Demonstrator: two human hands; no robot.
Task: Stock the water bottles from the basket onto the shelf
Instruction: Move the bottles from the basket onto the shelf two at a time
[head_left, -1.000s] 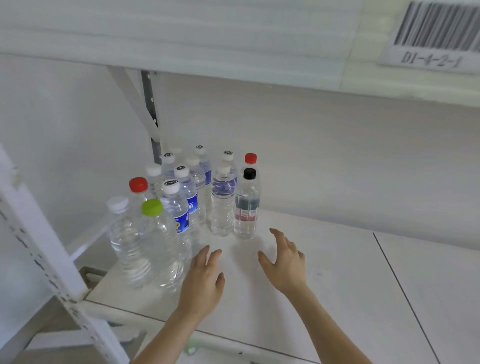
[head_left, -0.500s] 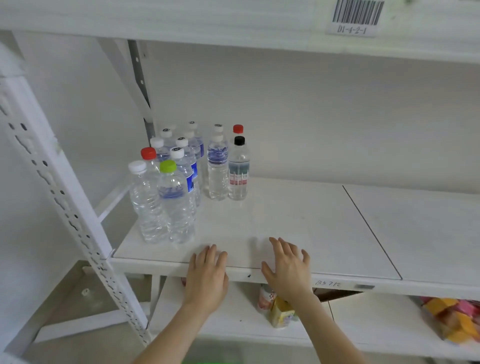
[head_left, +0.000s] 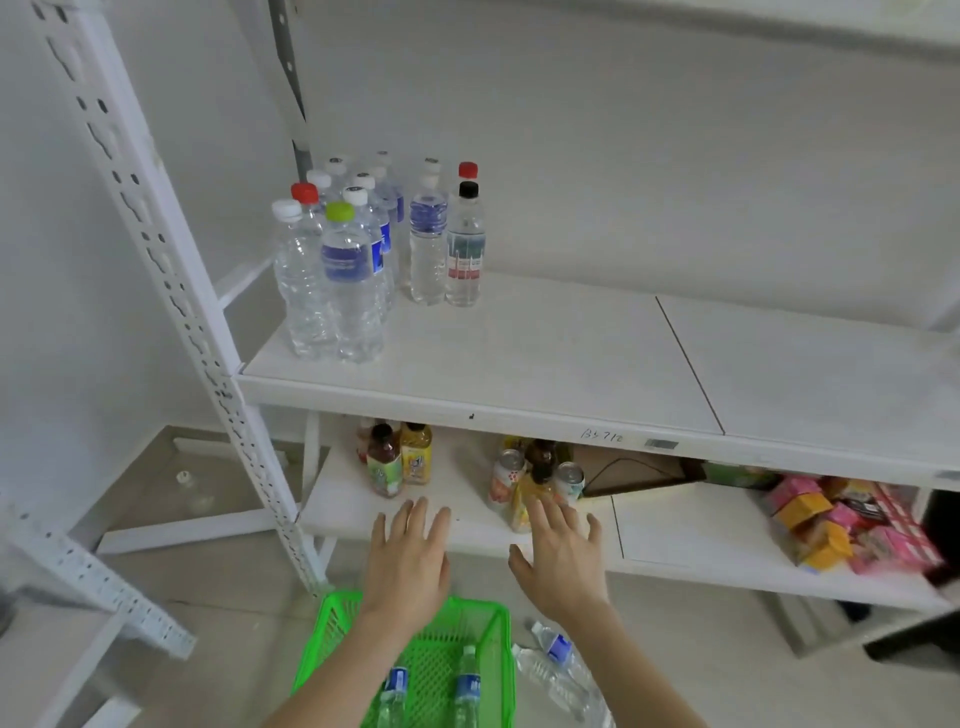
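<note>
White shelf (head_left: 519, 358) boards are shown in the head view, with water bottles (head_left: 353, 270) clustered upright at the left rear. The left hand (head_left: 408, 561) and right hand (head_left: 563, 566) are held spread and empty above the green basket (head_left: 498, 639), in which two bottles (head_left: 465, 686) are contained. Loose bottles (head_left: 558, 654) on the floor (head_left: 208, 597) just beside it could be overlooked. The cluster could be toppled if further stock is crowded against it.

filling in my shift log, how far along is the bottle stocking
Done: about a dozen stocked bottles stand at the left end of the shelf. In hand: nothing; the left hand and right hand are open and empty near the green basket. Left: at least two bottles lie in the basket, with loose bottles on the floor beside it.
</note>
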